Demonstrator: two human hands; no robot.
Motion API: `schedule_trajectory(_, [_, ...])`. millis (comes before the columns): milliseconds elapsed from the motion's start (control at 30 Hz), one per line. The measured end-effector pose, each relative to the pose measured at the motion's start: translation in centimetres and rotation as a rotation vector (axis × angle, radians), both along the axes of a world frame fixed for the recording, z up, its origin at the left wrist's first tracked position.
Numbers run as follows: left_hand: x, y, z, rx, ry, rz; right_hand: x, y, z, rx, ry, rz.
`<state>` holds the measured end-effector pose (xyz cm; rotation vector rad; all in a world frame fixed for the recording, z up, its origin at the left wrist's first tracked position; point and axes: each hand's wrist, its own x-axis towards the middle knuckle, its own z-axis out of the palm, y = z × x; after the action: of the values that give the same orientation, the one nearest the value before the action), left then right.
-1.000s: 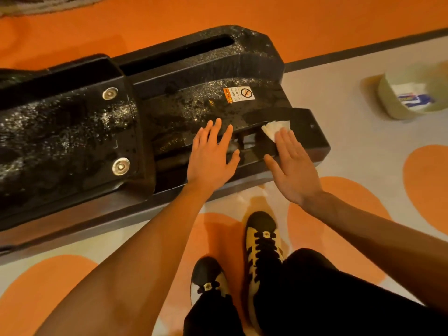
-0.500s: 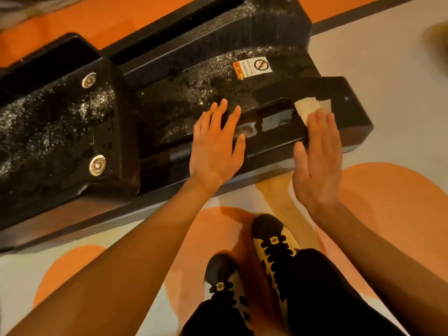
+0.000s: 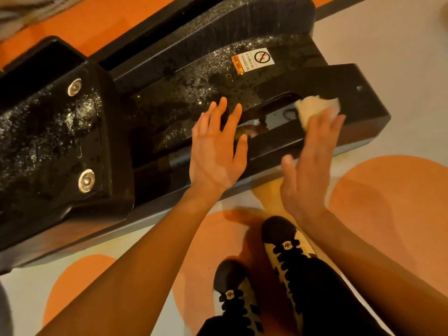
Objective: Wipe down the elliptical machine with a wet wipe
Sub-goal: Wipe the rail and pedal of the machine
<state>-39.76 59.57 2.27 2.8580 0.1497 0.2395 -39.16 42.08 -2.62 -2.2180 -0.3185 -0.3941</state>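
Left hand (image 3: pixel 215 151): spread flat on machine (image 3: pixel 169 98). Right hand (image 3: pixel 308 166): straight fingers pressed wipe (image 3: pixel 315 109) on its right end.

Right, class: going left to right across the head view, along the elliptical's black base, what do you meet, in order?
Two round metal bolts → left hand, fingers spread → right hand, its straight fingers pressing the wet wipe.
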Motion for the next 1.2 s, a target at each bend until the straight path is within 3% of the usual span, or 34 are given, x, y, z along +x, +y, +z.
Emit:
schedule_trajectory(100, [0.0,0.0,0.2,-0.005,0.005,-0.004,-3.7,2.5,-1.1,-0.168,-0.076,0.296])
schedule_trajectory(167, [-0.1,0.0,0.1,-0.009,0.01,-0.01,-4.1,2.3,-1.7,-0.231,-0.116,0.365])
schedule_trajectory(367, [-0.5,0.4,0.8,-0.033,0.047,-0.041,-1.8,0.6,-1.0,-0.098,-0.046,0.074])
schedule_trajectory(567, [-3.1,-0.2,8.9,0.286,0.002,-0.149,-3.0,1.5,1.1,-0.334,-0.024,0.175])
schedule_trajectory(833, [-9.3,6.9,17.2,0.66,0.257,-0.479,-0.6,-1.0,1.9,-0.485,-0.069,0.284])
schedule_trajectory(933, [-10.9,9.8,17.5,0.637,0.258,-0.588,-1.2,-1.1,1.0,-0.428,-0.032,0.213])
schedule_trajectory(1033, [-11.2,10.7,16.8,0.494,0.191,-0.625,-3.1,1.4,0.4,-0.409,-0.011,0.233])
schedule_trajectory(1200, [-11.5,11.2,16.7,0.38,0.129,-0.627,-6.9,6.6,-1.2,-0.543,-0.137,0.602])
